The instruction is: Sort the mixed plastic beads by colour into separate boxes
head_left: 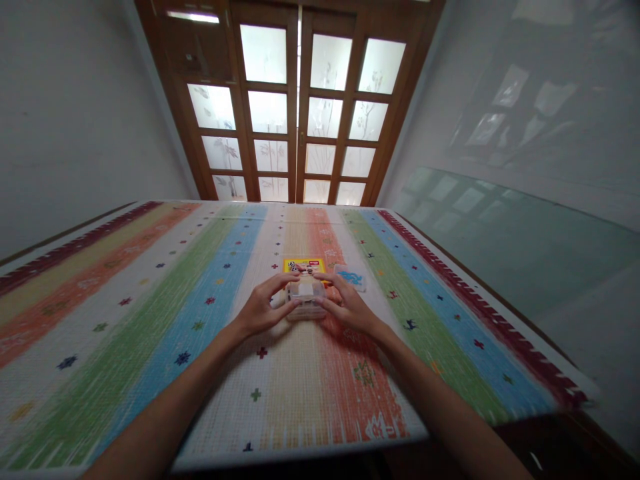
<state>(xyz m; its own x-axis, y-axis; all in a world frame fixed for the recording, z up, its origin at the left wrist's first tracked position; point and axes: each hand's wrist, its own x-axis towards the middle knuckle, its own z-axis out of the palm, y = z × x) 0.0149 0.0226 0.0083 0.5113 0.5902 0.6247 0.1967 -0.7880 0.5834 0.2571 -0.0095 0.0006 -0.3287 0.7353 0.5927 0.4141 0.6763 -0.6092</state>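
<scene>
Clear plastic box [306,300] on striped desk [150,320], mid-width | left hand [261,308] and right hand [347,305] fingers grasping box sides | yellow packet [303,265] just behind box | blue-printed card [351,277] behind-right of box

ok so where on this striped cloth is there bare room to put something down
Bare: the green and blue stripes left of the left hand, and the blue stripe right of the right hand. Crowded: around the clear box, yellow pack and small card.

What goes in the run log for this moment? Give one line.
left hand: grip on clear box | right hand: grip on clear box | yellow card behind box | blue-printed card beside right hand | striped mat
</scene>
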